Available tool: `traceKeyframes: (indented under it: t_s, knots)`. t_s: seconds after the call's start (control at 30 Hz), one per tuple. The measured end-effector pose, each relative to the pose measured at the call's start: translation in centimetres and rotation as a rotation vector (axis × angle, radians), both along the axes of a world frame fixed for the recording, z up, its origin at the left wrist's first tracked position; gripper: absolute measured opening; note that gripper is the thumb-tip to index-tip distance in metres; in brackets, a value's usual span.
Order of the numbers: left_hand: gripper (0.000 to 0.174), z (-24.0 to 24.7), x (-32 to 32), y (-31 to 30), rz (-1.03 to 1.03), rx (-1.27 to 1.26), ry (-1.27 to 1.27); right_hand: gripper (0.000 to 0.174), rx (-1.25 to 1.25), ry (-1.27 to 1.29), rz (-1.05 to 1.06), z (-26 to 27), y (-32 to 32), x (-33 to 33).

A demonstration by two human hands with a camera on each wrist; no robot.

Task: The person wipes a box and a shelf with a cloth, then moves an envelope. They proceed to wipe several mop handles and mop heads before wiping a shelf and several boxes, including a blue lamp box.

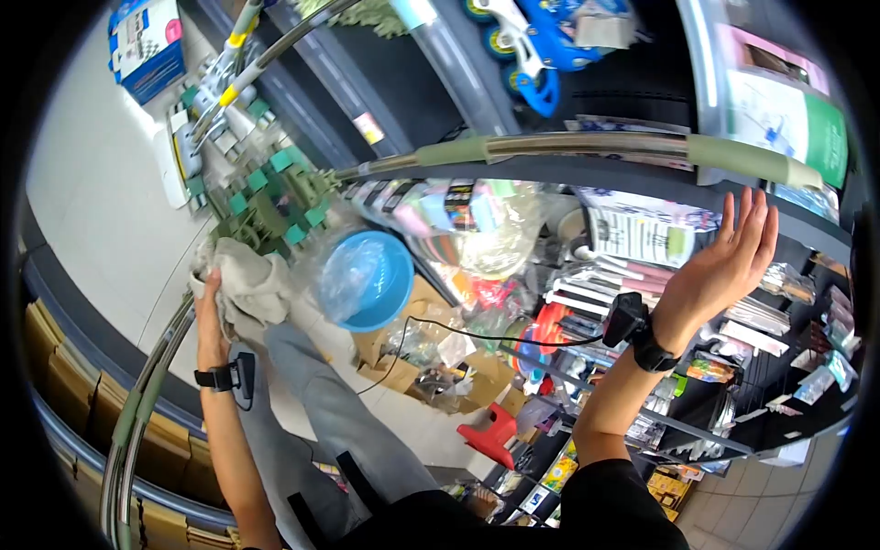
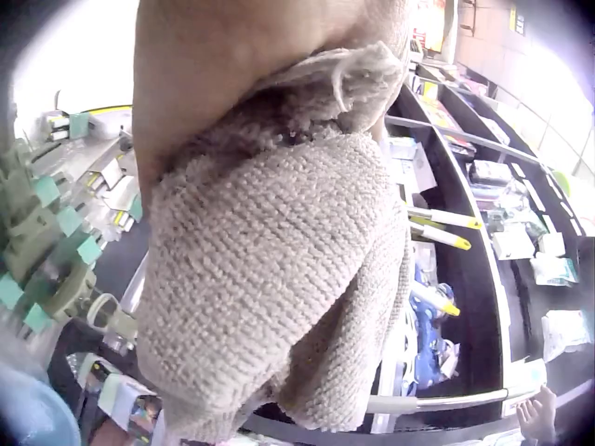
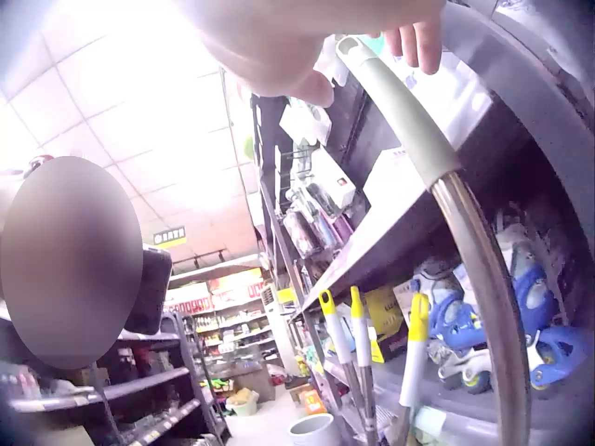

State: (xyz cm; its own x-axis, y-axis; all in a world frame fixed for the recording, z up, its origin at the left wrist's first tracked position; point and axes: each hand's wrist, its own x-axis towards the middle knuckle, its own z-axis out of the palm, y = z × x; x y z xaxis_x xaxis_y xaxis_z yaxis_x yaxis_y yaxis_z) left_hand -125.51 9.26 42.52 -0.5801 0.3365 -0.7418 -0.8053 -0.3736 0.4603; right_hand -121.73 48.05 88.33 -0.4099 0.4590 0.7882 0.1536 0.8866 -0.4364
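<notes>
My left hand (image 1: 210,307) grips a beige ribbed cloth (image 1: 249,282), which bunches beyond the fingers in the head view. In the left wrist view the cloth (image 2: 270,269) fills the middle, its folds hanging from the hand, whose fingers are mostly hidden. My right hand (image 1: 722,268) is raised with straight fingers and holds nothing. Right beside its fingertips is the pale green grip end of a long metal pole (image 1: 587,147). In the right wrist view this pole (image 3: 479,251) curves down from just below the hand.
A blue basin (image 1: 396,280) with clear plastic stands on the floor near cardboard. Green mop heads (image 1: 266,188) cluster at the left. Shelves hold blue inline skates (image 1: 541,60) and packaged goods. A red stool (image 1: 490,434) stands near my legs. Another person (image 3: 70,269) is at the left.
</notes>
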Motion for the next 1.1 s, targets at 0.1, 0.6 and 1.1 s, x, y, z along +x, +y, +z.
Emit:
traceKeyframes:
  t_s: [0.1, 0.6, 1.1]
  knots:
    - [0.069, 3.2, -1.2, 1.4, -0.014, -0.004, -0.014, 0.051, -0.223, 0.045, 0.22, 2.9, 1.6, -1.7]
    - [0.091, 27.8, -3.8, 10.9, 0.107, 0.265, 1.055, 0.026, -0.837, -0.23, 1.208, 5.8, -8.8, -2.3]
    - [0.047, 25.3, 0.9, 15.2, -0.133, -0.592, 1.464, 0.028, -0.742, -0.063, 0.951, 4.2, -17.0, -0.9]
